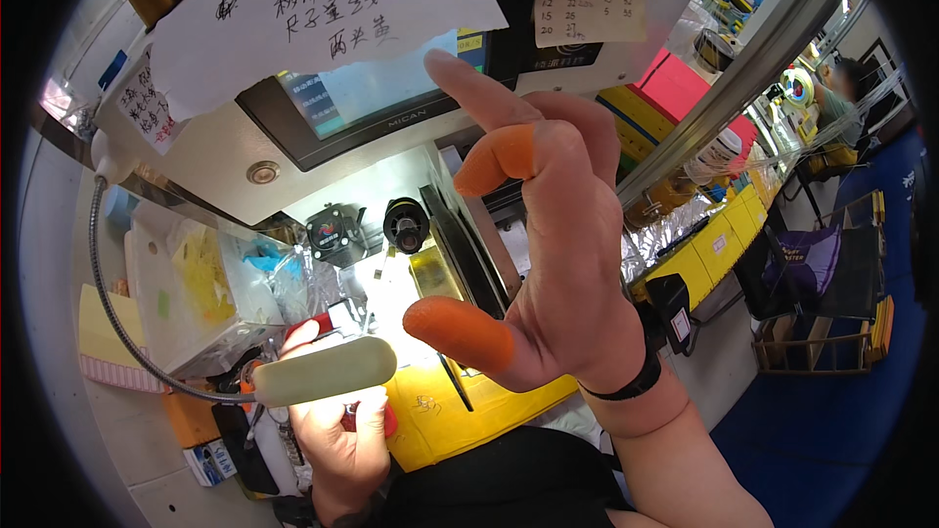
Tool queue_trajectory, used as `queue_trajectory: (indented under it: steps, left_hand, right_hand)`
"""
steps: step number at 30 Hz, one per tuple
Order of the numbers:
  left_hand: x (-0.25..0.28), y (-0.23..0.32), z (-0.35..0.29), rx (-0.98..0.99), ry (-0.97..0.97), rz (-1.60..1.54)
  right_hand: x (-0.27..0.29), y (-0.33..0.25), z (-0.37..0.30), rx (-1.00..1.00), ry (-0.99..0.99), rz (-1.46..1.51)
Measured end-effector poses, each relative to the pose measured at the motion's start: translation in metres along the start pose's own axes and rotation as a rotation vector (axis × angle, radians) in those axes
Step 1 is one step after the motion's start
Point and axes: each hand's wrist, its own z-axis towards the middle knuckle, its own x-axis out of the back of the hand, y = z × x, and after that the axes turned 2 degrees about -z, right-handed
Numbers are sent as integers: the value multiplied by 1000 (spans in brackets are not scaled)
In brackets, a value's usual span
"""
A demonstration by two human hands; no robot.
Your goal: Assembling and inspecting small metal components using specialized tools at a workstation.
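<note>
My right hand (577, 244) is raised in front of the machine's touch screen (367, 98), its index finger stretched toward the lit display. Whether the fingertip touches the glass I cannot tell. Orange finger cots cover the thumb and another, bent finger; the thumb stands apart and the hand holds nothing. Lower left, my left hand (337, 445) is closed behind the pale oval head of a gooseneck lamp (328, 372), which hides much of it. Bits of red show by its fingers, but the held thing's kind is hidden. Beyond, the brightly lit machine bay holds a black round roller (405, 225).
Handwritten paper (235, 39) hangs over part of the screen. A clear plastic bin (181, 284) with bagged material stands left. Yellow sheeting (499, 420) covers the near edge. On the right are a metal post (724, 68), yellow bins (724, 240) and a person (841, 103) farther off.
</note>
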Motion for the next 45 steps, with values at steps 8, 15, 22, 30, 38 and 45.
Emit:
queue_trajectory:
  steps: [8, 15, 22, 30, 38, 45]
  left_hand:
    - [-3, 2, 10, -113, 24, -36]
    - [0, -17, -7, -102, -37, -43]
    - [-3, -1, -1, -131, 21, -24]
    - [-7, 2, -5, -75, 28, 9]
    - [-2, -11, -8, -496, -59, 558]
    - [-25, 10, -15, 289, 253, -72]
  right_hand:
    - [12, -6, 0, -36, -64, -5]
    - [5, -13, -1, -103, -26, 185]
    - [2, -17, -4, -101, 8, 334]
    - [0, -17, -4, -91, 10, 343]
    - [-2, -16, -5, -99, -10, 343]
    - [-4, -14, -7, -96, -10, 350]
